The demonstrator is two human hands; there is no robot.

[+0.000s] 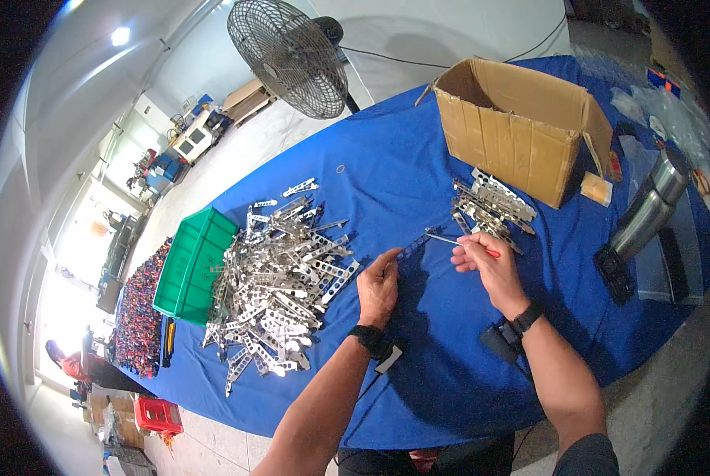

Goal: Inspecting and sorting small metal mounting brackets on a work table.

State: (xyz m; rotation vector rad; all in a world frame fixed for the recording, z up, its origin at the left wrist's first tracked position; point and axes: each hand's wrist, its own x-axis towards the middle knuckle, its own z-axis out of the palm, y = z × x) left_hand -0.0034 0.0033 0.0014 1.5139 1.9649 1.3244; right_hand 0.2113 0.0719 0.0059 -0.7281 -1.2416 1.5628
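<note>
My left hand (379, 284) rests on the blue tablecloth and pinches the near end of a thin perforated metal strip (415, 245) that lies flat. My right hand (482, 262) grips a small screwdriver with a red handle (459, 242), its tip pointing left at the strip's far end. A big heap of shiny metal strips (279, 278) lies just left of my left hand. A smaller stack of the same strips (490, 206) sits beyond my right hand. Both wrists wear dark bands.
An open cardboard box (521, 127) stands at the back right, and a steel flask (648, 210) lies on its side at the right. A green plastic crate (192, 266) sits left of the heap. A standing fan (287, 55) is behind the table.
</note>
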